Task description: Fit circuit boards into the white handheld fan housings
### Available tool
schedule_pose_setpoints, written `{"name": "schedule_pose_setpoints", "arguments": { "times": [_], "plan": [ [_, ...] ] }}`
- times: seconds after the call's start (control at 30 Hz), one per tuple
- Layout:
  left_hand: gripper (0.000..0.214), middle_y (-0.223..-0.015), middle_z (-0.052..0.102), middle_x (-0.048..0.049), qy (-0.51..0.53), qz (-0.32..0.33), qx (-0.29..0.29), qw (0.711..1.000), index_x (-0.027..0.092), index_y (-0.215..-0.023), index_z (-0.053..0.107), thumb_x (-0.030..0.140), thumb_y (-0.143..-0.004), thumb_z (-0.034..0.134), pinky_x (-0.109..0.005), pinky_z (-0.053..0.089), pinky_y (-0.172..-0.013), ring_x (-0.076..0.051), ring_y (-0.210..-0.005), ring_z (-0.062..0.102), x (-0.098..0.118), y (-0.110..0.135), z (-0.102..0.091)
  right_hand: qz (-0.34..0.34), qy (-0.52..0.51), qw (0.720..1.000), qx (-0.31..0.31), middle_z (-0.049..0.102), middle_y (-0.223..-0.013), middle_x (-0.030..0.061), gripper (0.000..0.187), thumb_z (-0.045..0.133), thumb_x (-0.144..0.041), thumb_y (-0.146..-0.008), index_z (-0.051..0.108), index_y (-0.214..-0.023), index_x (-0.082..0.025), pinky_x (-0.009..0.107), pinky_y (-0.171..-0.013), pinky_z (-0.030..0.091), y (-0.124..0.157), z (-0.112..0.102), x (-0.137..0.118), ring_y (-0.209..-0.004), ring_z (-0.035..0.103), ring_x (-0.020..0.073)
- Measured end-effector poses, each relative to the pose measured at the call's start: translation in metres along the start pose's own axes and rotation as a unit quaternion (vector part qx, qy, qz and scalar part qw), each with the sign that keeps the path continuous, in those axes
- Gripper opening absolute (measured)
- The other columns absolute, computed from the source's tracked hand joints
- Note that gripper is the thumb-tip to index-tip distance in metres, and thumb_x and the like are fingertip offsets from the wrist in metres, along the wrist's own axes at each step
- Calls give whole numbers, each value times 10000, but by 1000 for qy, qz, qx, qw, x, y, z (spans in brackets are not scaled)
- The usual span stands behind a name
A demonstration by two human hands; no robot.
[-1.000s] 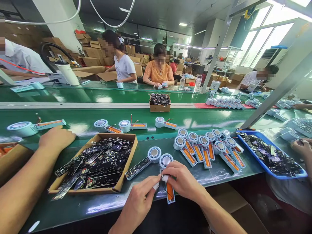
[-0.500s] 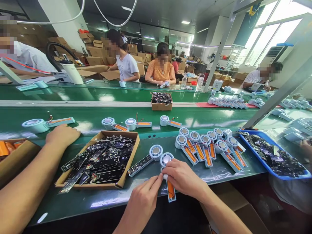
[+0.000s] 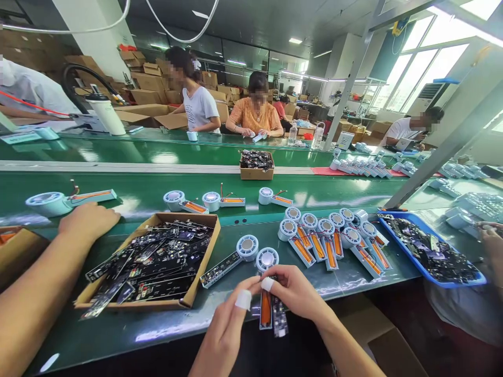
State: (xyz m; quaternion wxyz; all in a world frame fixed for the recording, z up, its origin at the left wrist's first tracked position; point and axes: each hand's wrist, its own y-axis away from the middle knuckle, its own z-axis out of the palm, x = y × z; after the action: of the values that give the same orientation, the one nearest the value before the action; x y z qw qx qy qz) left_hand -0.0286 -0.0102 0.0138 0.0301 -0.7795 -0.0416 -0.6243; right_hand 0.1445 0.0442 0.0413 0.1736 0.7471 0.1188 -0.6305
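Observation:
A light-blue device with a round head (image 3: 268,259) and a straight handle holding an orange insert (image 3: 266,309) lies at the table's front edge, its handle jutting over. Both my hands meet over its neck. My right hand (image 3: 294,290), with a white cover on the thumb, is closed on a narrow dark circuit board (image 3: 280,318) that hangs beside the handle. My left hand (image 3: 230,319), also with a white thumb cover, pinches at the right fingertips; what it grips there is hidden. Left of them lies a similar device (image 3: 247,247) with a circuit board in its handle.
A cardboard box (image 3: 215,230) of circuit boards stands at left, near another person's arm (image 3: 58,256). Several like devices (image 3: 326,228) cluster at right, beside a blue tray (image 3: 412,277) of dark parts. More devices (image 3: 211,201) lie on the green belt (image 3: 188,183); people sit beyond.
A circuit board now shows below my right hand, beside the handle. My hands have shifted slightly, the left thumb lifting apart from its fingers. The view has swung a little.

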Motion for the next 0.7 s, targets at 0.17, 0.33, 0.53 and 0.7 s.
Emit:
{"name": "schedule_pose_setpoints", "arguments": {
  "times": [0.17,0.33,0.53,0.7],
  "plan": [
    [347,-891,794,-86,30,-56,-134,989,185,-964,737,455,-747,723,-335,560,-679,-247,-720,707,3,-22,12,41,-140,989,-27,579,-601,-43,303,724,-443,-779,590,-787,-171,198,-469,394,-6,-1,6,-455,464,74],
    [418,-811,764,-66,222,-131,-202,945,156,-875,726,474,-640,864,-340,544,-743,-251,-789,706,2,-33,18,-32,-76,994,-67,596,-661,-23,208,671,-361,-860,632,-818,-161,211,-545,428,11,-4,-9,-547,500,89],
    [476,-1074,739,-57,307,-119,-76,941,220,-1134,627,520,-789,760,-360,526,-912,-267,-1076,677,-11,-24,28,-32,-81,996,9,659,-755,11,205,729,-350,-844,691,-923,-164,247,-619,458,17,-7,-9,-649,572,124],
    [477,-1197,692,-83,226,-71,-78,968,246,-1286,493,534,-915,578,-406,492,-978,-289,-1202,616,-17,-16,30,34,-241,970,15,696,-781,34,312,800,-420,-757,656,-857,-162,254,-600,480,11,-6,-2,-600,602,121]
  ]
}}
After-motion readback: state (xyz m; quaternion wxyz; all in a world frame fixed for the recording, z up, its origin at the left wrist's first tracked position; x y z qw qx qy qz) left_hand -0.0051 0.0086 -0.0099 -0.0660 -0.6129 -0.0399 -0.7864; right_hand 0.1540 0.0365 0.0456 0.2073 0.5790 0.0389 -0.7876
